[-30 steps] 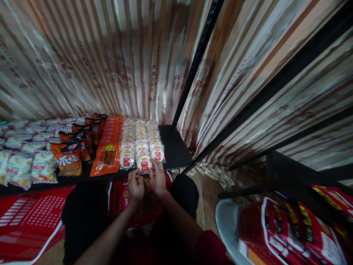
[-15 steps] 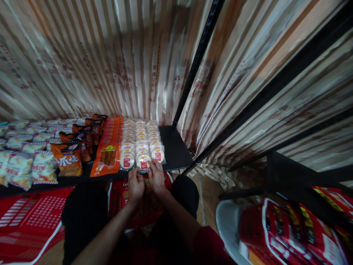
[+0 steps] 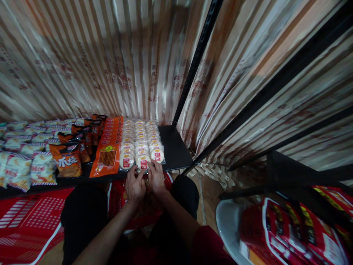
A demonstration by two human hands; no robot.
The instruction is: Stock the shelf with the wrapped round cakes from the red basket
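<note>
Three rows of round white crackers in clear wrappers, with red labels, lie overlapped on a black shelf (image 3: 176, 147). At the front of the middle row, a wrapped round cracker (image 3: 142, 162) lies between my two hands. My left hand (image 3: 135, 187) is at its lower left edge, thumb and fingers apart and fingertips touching the wrapper. My right hand (image 3: 156, 178) has its fingers bent on the lower right edge of the same wrapper. Just left of the rows lies a flat orange snack bag (image 3: 110, 136).
Brown-and-orange snack bags (image 3: 67, 160) and several white snack bags (image 3: 42, 167) fill the shelf's left. A red basket (image 3: 33, 217) is below, another red basket (image 3: 121, 191) between my knees. Black metal posts (image 3: 198, 59) stand before a striped curtain (image 3: 110, 55). A white stool (image 3: 227, 224) sits right.
My left hand has opened out from a loosely curled shape, its fingers now spread at the cracker's lower edge. My right hand has barely moved.
</note>
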